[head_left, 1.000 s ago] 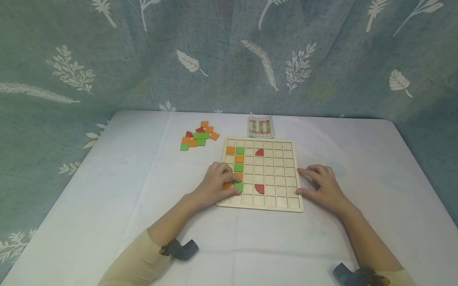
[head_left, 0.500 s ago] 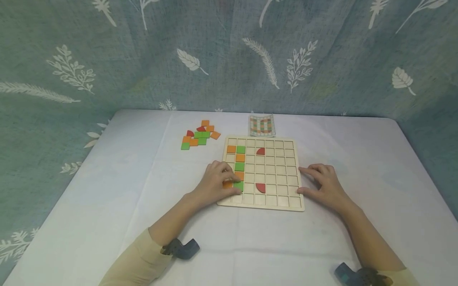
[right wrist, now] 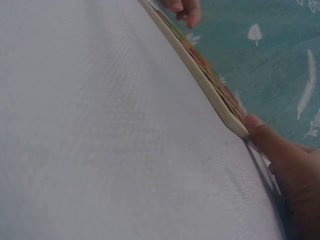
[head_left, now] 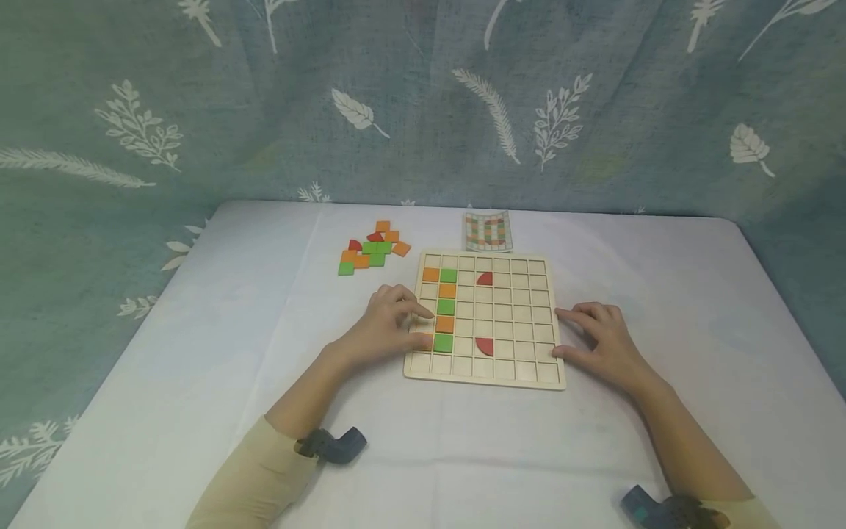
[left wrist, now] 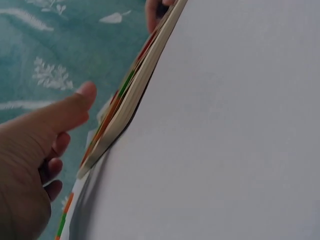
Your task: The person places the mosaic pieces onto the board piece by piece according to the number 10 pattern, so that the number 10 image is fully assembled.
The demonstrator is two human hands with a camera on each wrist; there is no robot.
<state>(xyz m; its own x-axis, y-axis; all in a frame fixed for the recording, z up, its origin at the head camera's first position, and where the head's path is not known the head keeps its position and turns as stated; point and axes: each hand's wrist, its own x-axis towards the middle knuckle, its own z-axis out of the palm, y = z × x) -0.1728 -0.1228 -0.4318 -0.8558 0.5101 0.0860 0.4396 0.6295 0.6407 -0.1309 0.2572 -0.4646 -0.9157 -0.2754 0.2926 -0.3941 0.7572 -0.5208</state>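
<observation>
A pale wooden grid board lies on the table in the head view. My left hand hovers over its left side, thumb and index finger apart with nothing between them. The thumb overlaps an orange square tile, beside a green square tile. More orange and green tiles fill cells of the second column. Two red quarter-circle pieces, an upper one and a lower one, sit farther right. My right hand touches the board's right edge with thumb and index fingertips spread; the right wrist view shows its thumb near the corner.
Left of the board's far corner lies a loose cluster of orange, red and green pieces, among them a green tile. A card with a coloured grid pattern stands behind the board. White cloth covers the table; a leaf-patterned curtain hangs behind.
My left hand has drawn back to the left and slightly away from me, uncovering the green tile at the bottom of the second column. The right hand stays at the board's edge.
</observation>
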